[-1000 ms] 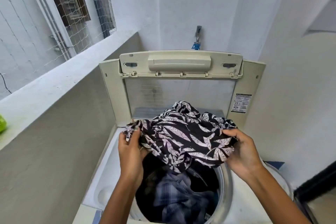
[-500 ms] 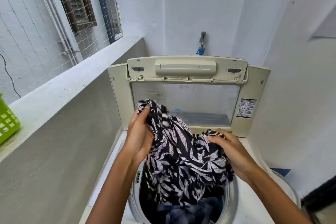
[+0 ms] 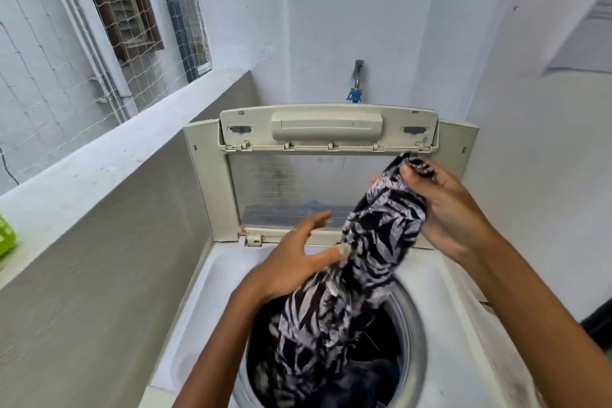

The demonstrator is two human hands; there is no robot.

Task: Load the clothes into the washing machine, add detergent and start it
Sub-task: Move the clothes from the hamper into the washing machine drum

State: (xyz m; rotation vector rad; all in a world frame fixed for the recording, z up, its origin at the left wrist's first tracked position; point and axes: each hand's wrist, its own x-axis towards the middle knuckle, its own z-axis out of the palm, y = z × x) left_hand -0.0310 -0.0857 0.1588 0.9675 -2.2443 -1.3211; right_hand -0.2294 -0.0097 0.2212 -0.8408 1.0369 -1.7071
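Head view of a top-loading washing machine (image 3: 440, 301) with its hinged lid (image 3: 328, 129) standing upright at the back. The right hand (image 3: 453, 209) is raised above the right rear of the tub opening (image 3: 410, 325); its grip is closed on the upper end of a black-and-white leaf-print garment (image 3: 374, 242), with thumb and fingers curled round the bunched cloth. From that hold the garment hangs as a long twisted column, its lower part already inside the tub. The left hand (image 3: 298, 262) lies against the left side of the hanging cloth at mid-height, fingers spread and nearly straight, thumb tip touching the fabric; motion blur makes it hard to tell whether any finger closes on it, though the grip appears wide. Dark clothes (image 3: 374, 378) lie in the tub beneath the print garment. On the wall behind the lid a tap (image 3: 357, 81) with a blue fitting is mounted. A grey parapet ledge (image 3: 99, 159) runs along the left, carrying the corner of a green basket (image 3: 6, 235) at the frame edge, with netting (image 3: 49, 76) beyond the ledge.
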